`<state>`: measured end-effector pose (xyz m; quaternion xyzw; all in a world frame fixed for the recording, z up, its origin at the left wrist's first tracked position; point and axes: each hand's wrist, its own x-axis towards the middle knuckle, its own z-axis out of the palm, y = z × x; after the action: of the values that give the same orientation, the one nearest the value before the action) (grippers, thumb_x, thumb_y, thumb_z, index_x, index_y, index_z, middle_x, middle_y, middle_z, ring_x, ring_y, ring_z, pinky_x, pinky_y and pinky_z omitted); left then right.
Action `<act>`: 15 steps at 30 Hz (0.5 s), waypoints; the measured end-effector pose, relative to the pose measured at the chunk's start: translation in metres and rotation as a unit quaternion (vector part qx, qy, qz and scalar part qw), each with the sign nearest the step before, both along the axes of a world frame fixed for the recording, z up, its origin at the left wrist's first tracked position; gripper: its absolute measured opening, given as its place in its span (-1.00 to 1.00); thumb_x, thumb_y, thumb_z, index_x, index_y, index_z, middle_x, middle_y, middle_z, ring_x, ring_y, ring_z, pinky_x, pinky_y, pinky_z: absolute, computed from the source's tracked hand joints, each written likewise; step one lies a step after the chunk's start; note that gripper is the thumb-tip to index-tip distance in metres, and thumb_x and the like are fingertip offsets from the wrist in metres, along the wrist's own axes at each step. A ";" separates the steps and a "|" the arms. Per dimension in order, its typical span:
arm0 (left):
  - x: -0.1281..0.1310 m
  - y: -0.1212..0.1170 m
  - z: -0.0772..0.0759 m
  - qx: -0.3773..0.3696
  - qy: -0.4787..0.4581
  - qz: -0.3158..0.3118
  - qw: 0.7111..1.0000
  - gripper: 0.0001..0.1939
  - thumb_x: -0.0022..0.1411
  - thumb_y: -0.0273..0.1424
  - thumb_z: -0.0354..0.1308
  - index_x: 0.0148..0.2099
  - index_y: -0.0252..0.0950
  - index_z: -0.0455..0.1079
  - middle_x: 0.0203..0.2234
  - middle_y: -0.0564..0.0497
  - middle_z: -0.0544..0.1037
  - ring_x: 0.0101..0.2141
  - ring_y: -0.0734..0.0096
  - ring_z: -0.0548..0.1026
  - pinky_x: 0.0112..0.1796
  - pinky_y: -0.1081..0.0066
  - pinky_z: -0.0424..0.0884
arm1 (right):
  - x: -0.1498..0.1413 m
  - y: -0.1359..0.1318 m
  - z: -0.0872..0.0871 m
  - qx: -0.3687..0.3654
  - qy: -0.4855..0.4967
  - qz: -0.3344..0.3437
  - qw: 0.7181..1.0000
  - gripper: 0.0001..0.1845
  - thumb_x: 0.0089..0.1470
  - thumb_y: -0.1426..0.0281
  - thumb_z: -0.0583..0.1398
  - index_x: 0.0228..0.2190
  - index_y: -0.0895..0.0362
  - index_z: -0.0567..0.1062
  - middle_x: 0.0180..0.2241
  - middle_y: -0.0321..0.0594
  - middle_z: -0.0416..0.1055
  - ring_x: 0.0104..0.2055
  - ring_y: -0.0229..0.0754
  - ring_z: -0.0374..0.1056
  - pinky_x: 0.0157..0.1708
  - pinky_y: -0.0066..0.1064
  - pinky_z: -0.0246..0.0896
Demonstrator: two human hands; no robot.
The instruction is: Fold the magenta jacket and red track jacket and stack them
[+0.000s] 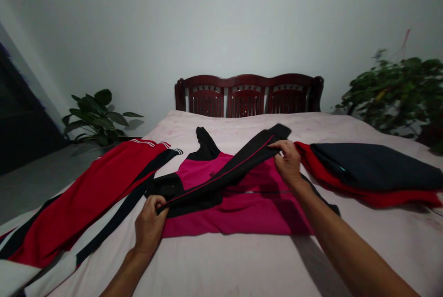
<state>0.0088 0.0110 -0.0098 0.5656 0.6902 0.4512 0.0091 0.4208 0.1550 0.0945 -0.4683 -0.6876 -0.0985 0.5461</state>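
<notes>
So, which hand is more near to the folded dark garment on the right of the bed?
Right hand: close beside the folded dark garment, on its left side. Left hand: much farther, beyond the magenta top.

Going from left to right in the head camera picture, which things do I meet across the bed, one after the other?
Red-and-black garment → left hand → right hand → folded dark-and-red clothes

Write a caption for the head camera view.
The left hand and right hand grip a black sleeve across a magenta jacket on a pale pink bed.
</notes>
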 end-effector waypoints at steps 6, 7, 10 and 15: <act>0.001 -0.007 -0.003 -0.008 0.102 -0.134 0.986 -0.85 0.14 -0.56 -0.01 -0.34 -0.18 0.23 -0.39 0.11 0.36 -0.32 0.38 0.41 -0.29 0.41 0.26 | 0.080 -0.100 -0.055 -0.112 0.070 -0.113 0.985 -0.78 -0.07 0.36 0.11 -0.38 0.07 0.54 -0.25 -0.10 0.50 -0.09 0.07 0.41 -0.03 -0.08 0.31; 0.001 -0.007 -0.004 -0.032 0.109 -0.142 0.983 -0.83 0.11 -0.58 -0.02 -0.34 -0.18 0.23 -0.38 0.11 0.36 -0.32 0.39 0.41 -0.31 0.41 0.25 | 0.094 -0.111 -0.073 -0.193 0.082 -0.118 0.971 -0.75 -0.09 0.35 0.12 -0.35 0.08 0.54 -0.29 -0.08 0.52 -0.13 0.09 0.43 -0.08 -0.08 0.34; 0.000 -0.006 -0.007 -0.059 0.119 -0.152 0.979 -0.80 0.07 -0.61 -0.04 -0.34 -0.17 0.21 -0.35 0.10 0.36 -0.30 0.38 0.41 -0.31 0.41 0.26 | 0.125 -0.127 -0.113 -0.295 0.122 -0.148 0.936 -0.60 -0.15 0.33 0.12 -0.21 0.11 0.54 -0.22 -0.04 0.54 -0.11 0.12 0.45 -0.06 -0.07 0.34; -0.003 -0.003 -0.008 -0.032 0.140 -0.175 0.974 -0.80 0.11 -0.60 -0.03 -0.30 -0.17 0.25 -0.32 0.06 0.41 -0.20 0.29 0.42 -0.19 0.35 0.31 | 0.134 -0.117 -0.111 -0.252 0.021 -0.131 0.959 -0.24 -0.22 0.33 0.12 0.11 0.09 0.40 0.08 -0.01 0.39 0.16 0.15 0.29 0.16 0.00 0.16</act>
<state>0.0056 0.0075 -0.0182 0.7348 0.5887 0.3369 0.0096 0.5546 0.0376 -0.0161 -0.6790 -0.6108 0.0168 0.4070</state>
